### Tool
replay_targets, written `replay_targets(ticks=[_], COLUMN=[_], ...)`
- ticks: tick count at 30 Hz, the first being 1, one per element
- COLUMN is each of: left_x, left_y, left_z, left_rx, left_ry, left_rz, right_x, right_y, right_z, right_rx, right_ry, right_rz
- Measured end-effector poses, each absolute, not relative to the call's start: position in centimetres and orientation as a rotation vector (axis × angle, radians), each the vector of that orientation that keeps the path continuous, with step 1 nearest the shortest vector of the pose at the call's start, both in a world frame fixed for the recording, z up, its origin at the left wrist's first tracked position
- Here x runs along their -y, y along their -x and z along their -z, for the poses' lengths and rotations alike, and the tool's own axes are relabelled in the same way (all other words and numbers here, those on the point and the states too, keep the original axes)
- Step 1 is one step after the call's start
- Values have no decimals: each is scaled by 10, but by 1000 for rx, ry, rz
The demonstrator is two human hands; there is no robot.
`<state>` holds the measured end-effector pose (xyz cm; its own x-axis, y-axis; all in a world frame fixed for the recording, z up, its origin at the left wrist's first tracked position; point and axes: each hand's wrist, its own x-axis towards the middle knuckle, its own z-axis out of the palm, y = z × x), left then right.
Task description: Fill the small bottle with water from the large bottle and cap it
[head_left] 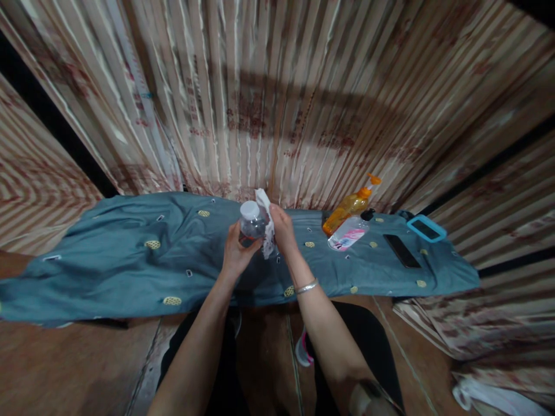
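Observation:
My left hand (236, 249) grips a clear plastic bottle (252, 222) with a white cap, held upright above a blue-grey cloth (130, 254) with small yellow patches. Pressed against the bottle's right side is a crumpled white tissue (266, 222), held in my right hand (282, 230). A silver bangle circles my right wrist.
To the right, on the cloth, lie an orange pump bottle (349, 207), a clear bottle with a pink label (348, 234), a black phone (402, 251) and a blue-framed device (425, 228). Striped curtains hang behind. A brown floor and my legs are below.

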<state>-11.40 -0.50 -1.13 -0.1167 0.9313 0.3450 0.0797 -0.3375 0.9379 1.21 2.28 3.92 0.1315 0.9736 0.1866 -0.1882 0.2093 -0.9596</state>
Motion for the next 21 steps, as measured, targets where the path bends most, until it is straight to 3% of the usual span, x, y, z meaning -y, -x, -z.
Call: replay_targets(ticks=[5, 15, 21], left_x=[2, 7, 11], left_y=[110, 128, 131], left_z=[17, 2, 2], left_rx=[-1295, -1372, -1290], left_ry=[-1369, -1491, -1525], left_rz=[-1555, -1569, -1586], right_x=[-1, 3, -9], right_y=[-1, 6, 3], right_z=[-29, -69, -40], right_rx=[1155, 1379, 1257], right_ry=[1010, 965, 1008], right_rz=[-955, -878, -981])
